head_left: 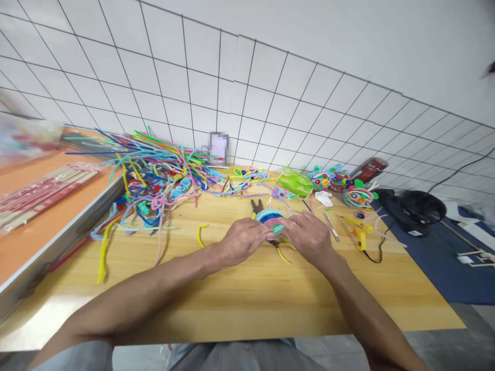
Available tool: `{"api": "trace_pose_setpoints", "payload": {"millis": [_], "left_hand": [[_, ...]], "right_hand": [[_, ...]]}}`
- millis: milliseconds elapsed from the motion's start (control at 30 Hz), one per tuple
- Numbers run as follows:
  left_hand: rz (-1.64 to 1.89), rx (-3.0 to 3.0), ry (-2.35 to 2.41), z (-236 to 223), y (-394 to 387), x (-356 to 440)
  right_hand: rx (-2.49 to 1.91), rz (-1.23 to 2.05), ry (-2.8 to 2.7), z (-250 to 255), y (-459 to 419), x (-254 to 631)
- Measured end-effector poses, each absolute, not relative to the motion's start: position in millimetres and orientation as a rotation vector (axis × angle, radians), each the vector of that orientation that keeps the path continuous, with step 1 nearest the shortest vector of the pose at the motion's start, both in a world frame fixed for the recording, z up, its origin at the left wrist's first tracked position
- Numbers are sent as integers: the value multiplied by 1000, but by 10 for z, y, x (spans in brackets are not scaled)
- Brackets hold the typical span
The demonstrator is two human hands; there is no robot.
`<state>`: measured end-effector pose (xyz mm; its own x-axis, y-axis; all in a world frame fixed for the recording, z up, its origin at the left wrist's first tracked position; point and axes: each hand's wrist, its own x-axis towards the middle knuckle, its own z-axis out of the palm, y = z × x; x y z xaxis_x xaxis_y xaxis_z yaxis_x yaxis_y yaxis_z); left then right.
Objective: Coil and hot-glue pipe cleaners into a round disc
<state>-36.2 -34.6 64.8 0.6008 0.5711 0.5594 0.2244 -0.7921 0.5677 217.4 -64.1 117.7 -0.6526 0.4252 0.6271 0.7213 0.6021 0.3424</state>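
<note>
Between my two hands is a round craft piece (269,216) made of bent pipe cleaners, blue on its upper rim with pink and green lower down. My left hand (244,239) grips its left side, fingers closed. On the other side my right hand (308,234) pinches it, the fingertips partly hidden. Just behind and beneath the piece lie pliers (257,207) with dark jaws and yellow handles, partly covered. A short yellow pipe cleaner (200,236) rests on the wooden table (232,293) left of my left hand.
A big heap of pipe cleaners (166,159) fills the back left. At the back right stand finished colourful pipe-cleaner figures (328,178) and a green packet (296,182). Right of my right hand lie a pen (331,227) and a yellow glue gun (359,233) with its cord.
</note>
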Motion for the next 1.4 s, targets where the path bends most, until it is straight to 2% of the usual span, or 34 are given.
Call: {"api": "trace_pose_setpoints", "payload": {"millis": [333,500,600,833,1133,1233,1400], "left_hand": [[1237,2141,716,866,-353,-425],[1260,2172,905,832,59,-522],[1020,2304,1177,758,545,-506],[698,2377,1526,612,1601,-263],[391,2306,1702,461,2221,-283],[437,2264,1661,509,2319,-434],[739,2132,1554,708,2411,-784]], "right_hand": [[-966,-831,-2201,1301,-536,2497],[-1006,-880,-2042,1440,-418,2531],[-1079,-843,-1908,1533,-279,2615],[-1013,-691,-1874,1599,-164,2558],[-951,-686,-1887,1608,-175,2592],[-968,-685,-1873,1617,-144,2628],[-1011,-714,-1895,1572,-36,2732]]}}
